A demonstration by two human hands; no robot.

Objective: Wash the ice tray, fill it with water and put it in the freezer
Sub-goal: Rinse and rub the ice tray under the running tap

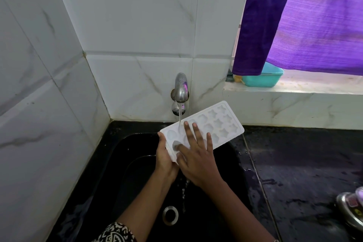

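White marble-veined wall tiles point(49, 84) are seen at the far left. A black sink point(121, 163) is set below them, with a round metal drain point(170, 215) in its floor. A black-and-white patterned sleeve point(115, 234) is visible at the bottom edge.

The left hand point(164, 160) is positioned over the sink. Its grip is clamped on the near-left end of the ice tray point(222, 124), with the thumb laid along the tray's edge. A wall-mounted metal tap point(181, 88) is located above, and a water stream point(179, 117) is delivered from it onto the left end of the tray.

The white tray is held above the sink, cavities upward, tilted with its far-right end raised. The right hand point(198, 163) is laid flat on the cavities; its grip is apart, with the fingers spread and straight.

To the right, a wet black surface point(304, 163) is seen. A teal tub point(263, 79) is placed on the window sill point(314, 84), partly covered by a purple curtain point(314, 25). A steel vessel point(351, 208) is cut off by the right edge.
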